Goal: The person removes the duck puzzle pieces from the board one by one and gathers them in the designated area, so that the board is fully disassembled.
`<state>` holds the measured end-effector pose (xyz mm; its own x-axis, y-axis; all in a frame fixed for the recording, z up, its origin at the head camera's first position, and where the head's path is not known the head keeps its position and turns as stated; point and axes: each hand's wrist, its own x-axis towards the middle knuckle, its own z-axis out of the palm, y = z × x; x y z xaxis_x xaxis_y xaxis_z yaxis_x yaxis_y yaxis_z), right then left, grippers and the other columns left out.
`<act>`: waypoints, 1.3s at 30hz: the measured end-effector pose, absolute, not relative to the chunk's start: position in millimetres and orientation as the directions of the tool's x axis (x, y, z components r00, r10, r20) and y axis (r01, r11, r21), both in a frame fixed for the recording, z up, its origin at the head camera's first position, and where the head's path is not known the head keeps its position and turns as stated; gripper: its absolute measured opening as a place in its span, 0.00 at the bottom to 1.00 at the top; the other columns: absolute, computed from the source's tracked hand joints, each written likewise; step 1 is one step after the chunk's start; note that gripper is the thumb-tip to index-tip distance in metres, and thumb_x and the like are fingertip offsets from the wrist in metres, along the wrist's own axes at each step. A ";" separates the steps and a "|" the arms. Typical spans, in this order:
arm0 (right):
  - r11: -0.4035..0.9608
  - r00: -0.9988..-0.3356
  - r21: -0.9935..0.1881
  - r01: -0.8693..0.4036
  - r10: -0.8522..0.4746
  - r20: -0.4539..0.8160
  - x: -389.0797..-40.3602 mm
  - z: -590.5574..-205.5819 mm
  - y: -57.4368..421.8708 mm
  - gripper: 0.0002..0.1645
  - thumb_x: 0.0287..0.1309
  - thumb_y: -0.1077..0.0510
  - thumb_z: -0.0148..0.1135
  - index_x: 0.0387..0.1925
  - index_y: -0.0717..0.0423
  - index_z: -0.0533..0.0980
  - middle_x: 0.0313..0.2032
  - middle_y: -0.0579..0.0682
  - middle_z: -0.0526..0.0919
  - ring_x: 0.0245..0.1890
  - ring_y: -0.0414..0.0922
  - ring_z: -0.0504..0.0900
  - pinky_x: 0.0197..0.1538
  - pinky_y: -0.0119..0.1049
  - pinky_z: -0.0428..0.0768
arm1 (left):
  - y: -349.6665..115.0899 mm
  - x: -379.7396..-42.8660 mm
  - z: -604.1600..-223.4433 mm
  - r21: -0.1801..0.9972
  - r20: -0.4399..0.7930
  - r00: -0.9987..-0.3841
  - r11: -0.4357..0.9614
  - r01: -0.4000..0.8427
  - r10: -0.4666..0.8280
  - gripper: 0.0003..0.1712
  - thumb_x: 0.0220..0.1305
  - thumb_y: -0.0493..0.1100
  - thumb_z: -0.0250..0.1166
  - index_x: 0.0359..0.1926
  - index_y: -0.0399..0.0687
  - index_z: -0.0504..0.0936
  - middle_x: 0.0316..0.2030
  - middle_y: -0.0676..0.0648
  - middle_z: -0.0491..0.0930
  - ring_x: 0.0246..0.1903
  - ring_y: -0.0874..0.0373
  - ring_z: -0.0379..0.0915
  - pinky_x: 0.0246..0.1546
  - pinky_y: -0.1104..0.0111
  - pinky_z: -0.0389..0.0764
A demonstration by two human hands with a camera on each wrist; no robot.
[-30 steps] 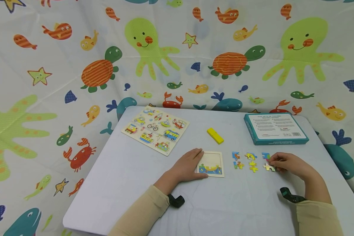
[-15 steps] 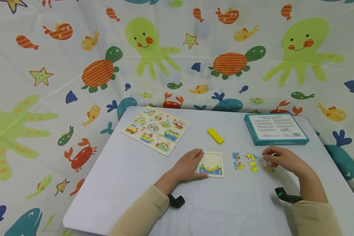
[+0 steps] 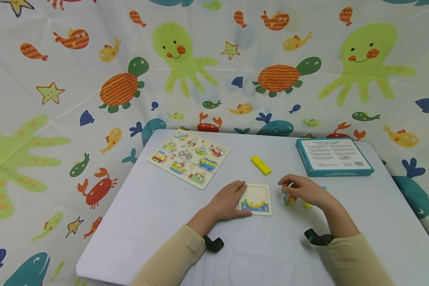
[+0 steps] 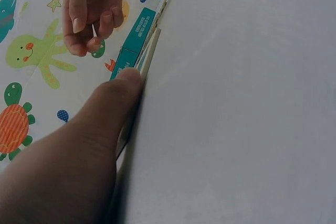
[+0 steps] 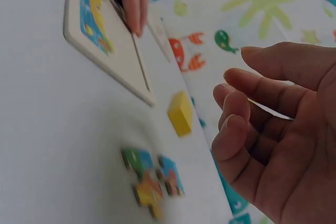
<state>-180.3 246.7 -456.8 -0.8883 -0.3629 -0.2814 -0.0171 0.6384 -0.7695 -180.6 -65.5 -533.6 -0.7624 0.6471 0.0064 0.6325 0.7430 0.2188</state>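
My left hand [image 3: 226, 202] rests on the left side of a small wooden jigsaw tray [image 3: 256, 191], fingers extended and thumb along its near edge. Joined pieces with a blue and yellow picture fill the tray's lower part; bare wood shows above them. My right hand [image 3: 302, 190] hovers over the loose jigsaw pieces [image 3: 289, 201] right of the tray, partly hiding them. In the right wrist view its loosely bent fingers [image 5: 233, 135] hold nothing, and a few of the puzzle pieces [image 5: 148, 190] lie on the table below.
Behind the tray lies a yellow block [image 3: 261, 165]. A teal box [image 3: 337, 157] sits at the back right, and a picture board [image 3: 189, 157] with vehicles at the back left. A patterned curtain [image 3: 236, 59] hangs behind the white table [image 3: 136, 234].
My right hand has left the right-hand pair of pieces and moved leftward over the pair nearest the tray. My left hand has stayed on the tray.
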 end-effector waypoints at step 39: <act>0.618 -0.805 -0.767 -0.172 -0.537 -0.252 -181.1 -497.9 149.7 0.11 0.67 0.55 0.59 0.48 0.49 0.81 0.39 0.43 0.82 0.31 0.42 0.78 0.39 0.36 0.79 | -66.5 -181.9 -534.6 0.229 0.029 -0.753 0.729 0.645 0.657 0.59 0.56 0.82 0.52 0.76 0.48 0.57 0.76 0.49 0.56 0.76 0.55 0.49 0.76 0.61 0.56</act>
